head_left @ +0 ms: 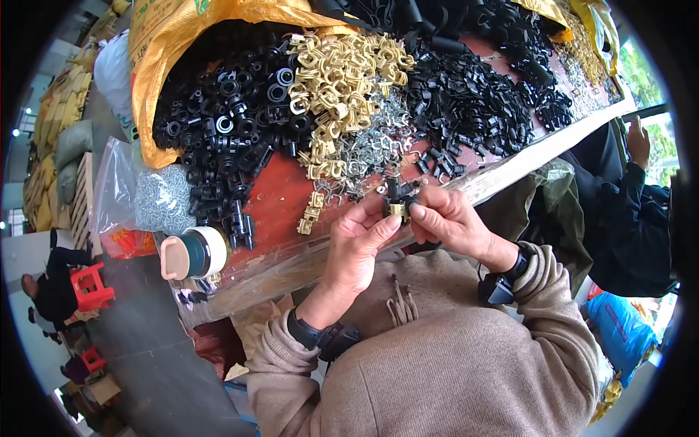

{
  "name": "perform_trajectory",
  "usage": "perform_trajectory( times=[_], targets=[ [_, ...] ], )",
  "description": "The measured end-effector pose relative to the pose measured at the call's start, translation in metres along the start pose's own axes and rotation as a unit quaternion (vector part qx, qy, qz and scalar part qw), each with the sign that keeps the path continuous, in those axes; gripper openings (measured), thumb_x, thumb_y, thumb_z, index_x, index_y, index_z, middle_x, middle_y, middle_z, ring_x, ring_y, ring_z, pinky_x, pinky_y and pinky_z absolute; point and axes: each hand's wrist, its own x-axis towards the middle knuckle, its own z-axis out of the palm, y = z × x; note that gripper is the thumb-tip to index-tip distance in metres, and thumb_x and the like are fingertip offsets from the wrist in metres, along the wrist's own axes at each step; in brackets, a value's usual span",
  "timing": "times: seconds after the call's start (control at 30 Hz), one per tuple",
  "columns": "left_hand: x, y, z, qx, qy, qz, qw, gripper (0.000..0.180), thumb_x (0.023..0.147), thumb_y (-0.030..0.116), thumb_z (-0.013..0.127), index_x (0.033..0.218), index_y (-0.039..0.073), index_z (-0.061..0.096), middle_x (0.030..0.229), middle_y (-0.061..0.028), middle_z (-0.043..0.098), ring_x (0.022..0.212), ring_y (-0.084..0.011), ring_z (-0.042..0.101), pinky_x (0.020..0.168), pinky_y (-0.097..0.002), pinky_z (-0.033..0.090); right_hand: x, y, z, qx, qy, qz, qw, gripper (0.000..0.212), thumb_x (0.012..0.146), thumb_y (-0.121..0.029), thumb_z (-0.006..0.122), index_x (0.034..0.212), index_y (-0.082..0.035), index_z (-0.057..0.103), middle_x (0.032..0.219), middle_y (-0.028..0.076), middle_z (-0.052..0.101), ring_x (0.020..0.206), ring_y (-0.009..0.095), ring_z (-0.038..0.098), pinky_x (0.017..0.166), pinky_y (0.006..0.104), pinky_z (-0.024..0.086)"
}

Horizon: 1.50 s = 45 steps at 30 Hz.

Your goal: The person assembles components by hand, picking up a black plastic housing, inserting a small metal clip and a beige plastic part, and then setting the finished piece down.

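Observation:
At the table's near edge, my left hand (364,237) pinches a small beige plastic clip (395,210) between thumb and fingers. A black plastic fitting (399,191) sits up against that clip, and the fingertips of my right hand (453,224) close on its side. Whether the two pieces are joined I cannot tell, as fingers cover part of them. Just beyond my hands lie a heap of small silver metal clips (368,149) and a pile of beige clips (342,87). A short stack of beige clips (312,213) lies left of my left hand.
Black ring-shaped parts (229,109) spill from a yellow sack (149,80) at the left. More black pieces (466,102) cover the right of the red tabletop (277,197). A lidded cup (193,253) stands at the left corner. Someone in dark clothing (630,226) is at the right.

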Motion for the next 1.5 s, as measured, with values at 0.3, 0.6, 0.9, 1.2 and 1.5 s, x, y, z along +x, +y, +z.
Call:
perform_trajectory(
  times=[0.3,0.6,0.9,1.2,1.5],
  targets=[
    [-0.003,-0.006,-0.003,-0.002,-0.001,-0.032,0.999,0.026,0.077,0.007,0.059,0.102,0.002,0.054,0.092,-0.0033,0.059,0.083,-0.0097,0.055,0.078,-0.0242,0.044,-0.003,-0.004,-0.001,-0.155,-0.053,-0.029,0.986,0.026,0.086,-0.025,0.047,0.07,-0.004,0.045,0.049,-0.001,0.044,0.042,0.005,0.043,0.038,0.0209,0.033],
    [0.003,-0.008,-0.008,-0.009,0.006,-0.099,0.995,0.025,0.079,0.012,0.057,0.102,0.002,0.054,0.09,-0.0037,0.059,0.078,-0.0095,0.056,0.073,-0.0229,0.046,0.008,0.007,-0.007,-0.311,0.154,-0.259,0.901,0.028,0.069,-0.026,0.067,0.083,-0.004,0.057,0.085,0.006,0.048,0.078,0.017,0.047,0.066,0.0294,0.039],
    [0.005,-0.009,-0.001,0.038,-0.056,-0.126,0.99,0.027,0.083,0.013,0.052,0.106,0.0,0.051,0.09,-0.0048,0.058,0.076,-0.0096,0.057,0.068,-0.0214,0.048,0.011,0.026,-0.03,-0.395,0.087,-0.418,0.813,0.032,0.064,-0.031,0.068,0.085,-0.008,0.06,0.095,0.007,0.049,0.086,0.024,0.046,0.072,0.036,0.035],
    [0.022,-0.002,-0.013,0.029,-0.038,-0.11,0.993,0.031,0.08,0.009,0.053,0.109,-0.002,0.049,0.09,-0.0081,0.058,0.074,-0.0116,0.056,0.066,-0.0209,0.047,0.036,0.0,-0.067,-0.49,0.06,-0.438,0.752,0.027,0.066,-0.02,0.067,0.087,-0.006,0.058,0.089,0.005,0.049,0.08,0.021,0.048,0.067,0.0341,0.037],
    [0.029,0.005,-0.013,-0.019,0.015,-0.109,0.994,0.035,0.077,0.006,0.056,0.111,0.0,0.048,0.09,-0.009,0.059,0.074,-0.0123,0.057,0.064,-0.0208,0.048,0.164,-0.001,-0.246,-0.726,0.199,-0.059,0.656,0.036,0.07,-0.024,0.057,0.104,-0.013,0.05,0.099,0.007,0.053,0.096,0.025,0.048,0.075,0.0404,0.039]
  ],
)
